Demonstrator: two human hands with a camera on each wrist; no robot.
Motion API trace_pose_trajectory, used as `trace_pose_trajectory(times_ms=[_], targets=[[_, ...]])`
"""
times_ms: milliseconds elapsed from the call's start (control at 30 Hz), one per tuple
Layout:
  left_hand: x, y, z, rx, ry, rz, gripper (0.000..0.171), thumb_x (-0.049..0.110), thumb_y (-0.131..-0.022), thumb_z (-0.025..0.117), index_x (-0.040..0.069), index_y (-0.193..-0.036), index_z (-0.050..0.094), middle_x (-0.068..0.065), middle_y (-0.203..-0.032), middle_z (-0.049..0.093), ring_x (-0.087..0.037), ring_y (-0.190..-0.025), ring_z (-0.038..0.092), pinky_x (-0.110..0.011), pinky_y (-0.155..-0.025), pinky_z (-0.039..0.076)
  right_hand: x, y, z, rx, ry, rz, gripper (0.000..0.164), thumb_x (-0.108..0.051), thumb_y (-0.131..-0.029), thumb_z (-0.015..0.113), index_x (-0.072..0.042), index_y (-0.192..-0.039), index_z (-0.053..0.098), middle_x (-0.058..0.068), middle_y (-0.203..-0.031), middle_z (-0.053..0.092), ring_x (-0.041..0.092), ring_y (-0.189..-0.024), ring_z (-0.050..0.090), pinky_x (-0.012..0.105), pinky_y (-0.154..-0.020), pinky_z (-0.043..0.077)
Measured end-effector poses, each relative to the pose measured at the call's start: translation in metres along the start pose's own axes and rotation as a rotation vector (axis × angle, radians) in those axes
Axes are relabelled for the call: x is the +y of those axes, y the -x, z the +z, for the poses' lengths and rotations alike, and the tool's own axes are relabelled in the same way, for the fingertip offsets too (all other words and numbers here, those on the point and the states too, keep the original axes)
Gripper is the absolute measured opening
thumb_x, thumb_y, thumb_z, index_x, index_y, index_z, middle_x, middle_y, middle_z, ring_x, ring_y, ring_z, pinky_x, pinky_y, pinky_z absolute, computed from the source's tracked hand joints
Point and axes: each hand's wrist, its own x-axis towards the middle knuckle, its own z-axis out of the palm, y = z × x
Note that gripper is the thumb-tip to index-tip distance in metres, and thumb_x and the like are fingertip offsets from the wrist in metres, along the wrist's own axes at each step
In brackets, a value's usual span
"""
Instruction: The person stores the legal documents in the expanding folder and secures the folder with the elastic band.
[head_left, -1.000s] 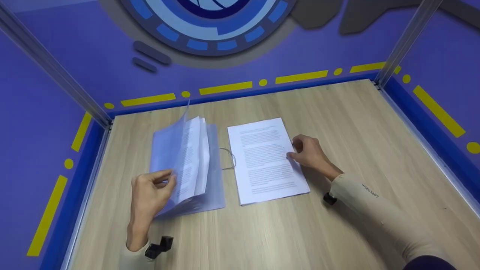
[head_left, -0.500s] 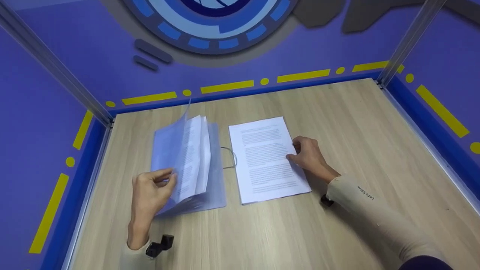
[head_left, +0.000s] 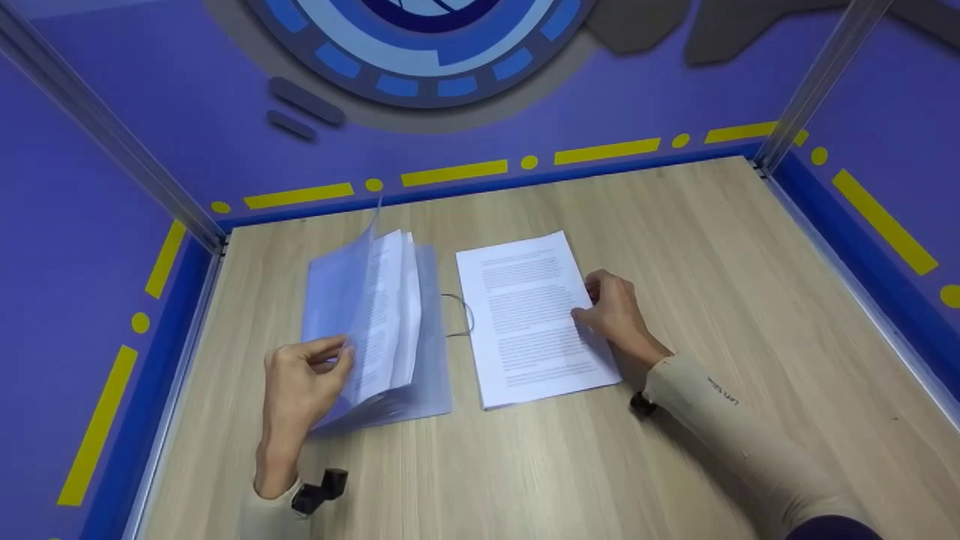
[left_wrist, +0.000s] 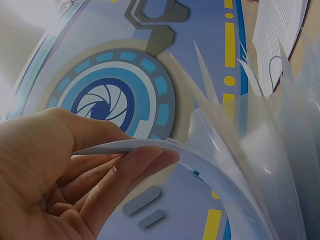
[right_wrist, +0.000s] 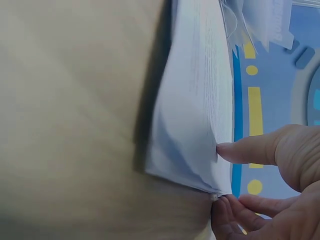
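Observation:
A translucent blue folder [head_left: 330, 292] stands partly open on the left of the table, its cover raised and white sheets [head_left: 405, 315] fanned inside. My left hand [head_left: 304, 382] pinches the raised cover and leaves at their left edge between thumb and fingers. Close up in the left wrist view, that gripped edge bends in a curve away from the fingertips. Right of the folder lies a stack of printed paper [head_left: 532, 322]. My right hand [head_left: 619, 307] pinches its right edge, thumb on the top sheet [right_wrist: 192, 115] and fingers at the rim.
A thin looped cord [head_left: 461, 315] runs from the folder's right side toward the paper stack. Purple-blue panels [head_left: 187, 112] with metal corner posts [head_left: 817, 82] enclose the back and sides of the wooden table [head_left: 525, 465].
My right wrist and forearm have shifted slightly left and inward while the fingers stay at the paper's edge. The left hand and folder hold their position.

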Motion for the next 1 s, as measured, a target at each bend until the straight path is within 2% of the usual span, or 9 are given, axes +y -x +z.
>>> trace_pose_trajectory(times_ms=[300,533,833,1000], targets=[[-0.001,0.000,0.000,0.013,0.002,0.015,0.017,-0.009,-0.087,0.078,-0.009,-0.103,0.082,-0.025,-0.095,0.080,-0.038,-0.081,0.081,-0.002,-0.069,0.053,0.000,-0.002,0.001,-0.012,0.006,0.012,0.050,0.002,-0.079,0.085,0.010,-0.124,0.064,0.022,-0.106,0.071,0.030,-0.094,0.066,0.039,-0.079,0.055],[-0.001,0.000,-0.001,0.016,-0.003,0.011,0.017,-0.008,-0.086,0.079,-0.009,-0.103,0.082,-0.024,-0.095,0.080,-0.038,-0.082,0.081,-0.002,-0.069,0.053,0.004,-0.005,-0.004,-0.052,-0.025,0.018,0.047,-0.002,-0.082,0.084,0.008,-0.123,0.064,0.021,-0.109,0.069,0.030,-0.096,0.064,0.037,-0.081,0.052],[0.000,0.000,-0.001,0.012,-0.004,-0.013,0.017,-0.008,-0.087,0.079,-0.009,-0.104,0.082,-0.025,-0.097,0.080,-0.039,-0.084,0.081,-0.002,-0.069,0.053,0.005,-0.013,-0.009,-0.073,-0.024,0.070,0.030,0.000,-0.095,0.067,0.008,-0.124,0.067,0.021,-0.110,0.068,0.029,-0.097,0.064,0.032,-0.077,0.054],[0.000,0.000,-0.001,0.006,-0.009,-0.015,0.017,-0.007,-0.087,0.079,-0.009,-0.104,0.081,-0.025,-0.097,0.080,-0.038,-0.083,0.081,-0.002,-0.069,0.053,0.009,-0.016,-0.014,-0.085,-0.051,0.096,0.026,-0.001,-0.096,0.064,0.007,-0.121,0.070,0.018,-0.105,0.070,0.024,-0.089,0.064,0.024,-0.065,0.053]])
